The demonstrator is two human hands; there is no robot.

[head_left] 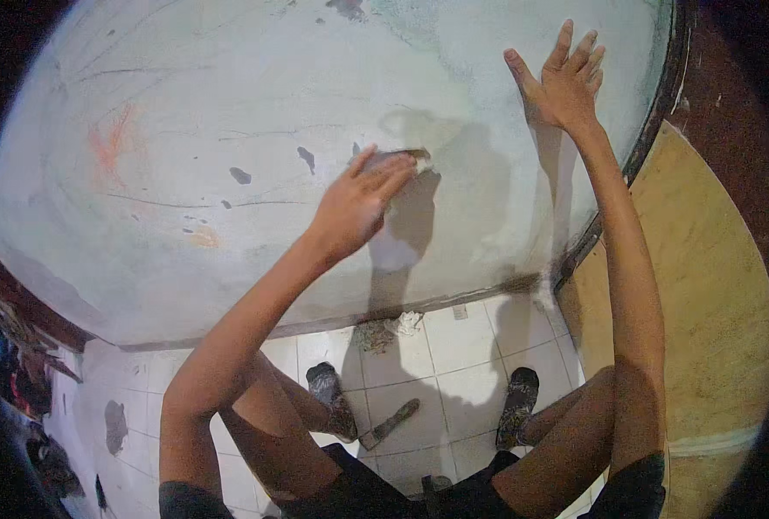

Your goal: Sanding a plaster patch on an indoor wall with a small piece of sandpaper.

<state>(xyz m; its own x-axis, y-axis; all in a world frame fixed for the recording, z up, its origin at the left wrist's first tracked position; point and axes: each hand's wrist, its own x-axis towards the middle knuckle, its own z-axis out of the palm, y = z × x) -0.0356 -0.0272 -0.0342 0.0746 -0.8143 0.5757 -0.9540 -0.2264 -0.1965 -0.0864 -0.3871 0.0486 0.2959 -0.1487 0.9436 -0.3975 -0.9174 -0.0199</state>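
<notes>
Small whitish piece, material unclear (424, 163), lies at fingertips of my left hand (355, 204), against pale, scuffed wall (228, 86). Left fingers nearly together; can't tell if pinching or only pressing. Piece sits rightward of knuckles, long axis too small to read. Right hand (566, 93) farther, up and right, fingers spread wide, nothing held.
</notes>
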